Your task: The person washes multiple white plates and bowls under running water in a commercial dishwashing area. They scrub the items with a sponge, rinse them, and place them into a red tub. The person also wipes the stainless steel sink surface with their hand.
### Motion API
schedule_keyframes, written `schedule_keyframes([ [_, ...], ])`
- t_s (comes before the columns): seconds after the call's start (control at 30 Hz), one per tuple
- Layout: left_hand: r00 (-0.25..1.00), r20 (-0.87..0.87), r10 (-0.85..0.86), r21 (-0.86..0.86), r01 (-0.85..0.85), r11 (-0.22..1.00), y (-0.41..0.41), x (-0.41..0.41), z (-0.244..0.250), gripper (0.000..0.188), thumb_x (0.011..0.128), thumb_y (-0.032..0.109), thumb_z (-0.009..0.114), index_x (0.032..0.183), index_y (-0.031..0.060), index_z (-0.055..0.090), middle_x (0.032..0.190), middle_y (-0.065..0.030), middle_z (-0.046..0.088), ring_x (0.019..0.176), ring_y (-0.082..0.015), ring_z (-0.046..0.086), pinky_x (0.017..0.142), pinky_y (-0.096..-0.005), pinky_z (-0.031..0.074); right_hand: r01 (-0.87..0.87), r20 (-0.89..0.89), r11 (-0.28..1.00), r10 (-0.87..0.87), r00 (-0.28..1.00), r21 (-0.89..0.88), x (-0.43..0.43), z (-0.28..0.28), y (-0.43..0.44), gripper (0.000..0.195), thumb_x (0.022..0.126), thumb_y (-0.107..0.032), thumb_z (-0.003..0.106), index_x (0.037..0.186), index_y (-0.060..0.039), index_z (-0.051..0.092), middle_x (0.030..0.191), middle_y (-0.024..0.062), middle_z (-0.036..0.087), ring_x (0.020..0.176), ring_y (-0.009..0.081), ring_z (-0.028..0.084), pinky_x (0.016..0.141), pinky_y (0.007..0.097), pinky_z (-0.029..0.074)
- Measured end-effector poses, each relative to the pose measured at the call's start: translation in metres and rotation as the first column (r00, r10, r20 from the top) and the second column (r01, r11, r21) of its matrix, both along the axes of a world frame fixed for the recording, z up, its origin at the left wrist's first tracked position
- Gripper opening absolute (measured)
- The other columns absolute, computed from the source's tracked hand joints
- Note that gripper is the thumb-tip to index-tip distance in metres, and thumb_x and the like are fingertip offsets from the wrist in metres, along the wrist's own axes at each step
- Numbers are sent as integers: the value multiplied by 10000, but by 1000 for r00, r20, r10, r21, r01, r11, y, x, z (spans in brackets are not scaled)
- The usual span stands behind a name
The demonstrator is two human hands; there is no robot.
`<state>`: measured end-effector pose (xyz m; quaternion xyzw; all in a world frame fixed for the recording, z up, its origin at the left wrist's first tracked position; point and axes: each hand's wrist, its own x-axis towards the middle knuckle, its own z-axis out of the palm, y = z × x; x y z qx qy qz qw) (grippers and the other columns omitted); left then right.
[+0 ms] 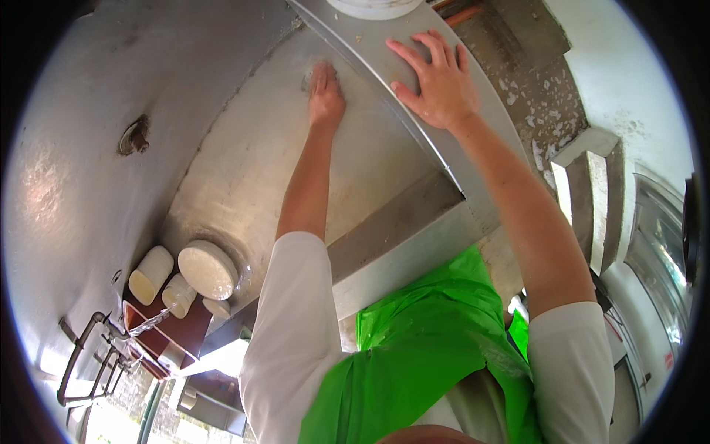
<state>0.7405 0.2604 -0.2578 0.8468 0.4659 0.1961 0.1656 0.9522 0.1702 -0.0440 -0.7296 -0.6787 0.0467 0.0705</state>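
Observation:
My left hand (327,100) reaches down flat-fingered against the bare metal floor of a large steel basin (266,144). Its fingers lie close together over a small greyish patch, and whatever may be under them is hidden. On the basin's broad metal rim (396,30), my right hand (438,86) rests with its fingers spread, holding nothing. Just beyond that hand, the base of a white round container (377,6) stands on the same rim.
Several whitish containers, among them a large round one (206,270) and a ribbed one (151,275), sit at lower left. Water runs from a metal pipe (83,338). A stub fitting (134,139) juts from the steel wall. Foam spots the floor (546,102) near concrete steps (596,205).

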Motion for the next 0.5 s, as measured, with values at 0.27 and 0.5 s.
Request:
schedule_keyframes([
  [0.27,936,-231,-268,-95,252,963,-6,-38,15,491,878,75,515,1364,24,464,1463,-134,405,1351,-296,398,1040,-378,455,18,37,997,-15,999,-70,0,6,0,622,890,-523,525,1459,-369,325,1446,35,313,1427,267,200,1154,570,158],
  [0.5,826,-415,-382,-77,386,919,3,-77,16,390,843,75,537,1231,40,567,1260,-100,536,1179,-247,529,907,-348,543,16,-19,999,-17,1000,-42,-2,10,-1,609,885,-461,569,1443,-351,352,1413,69,319,1417,286,214,1154,566,169],
])
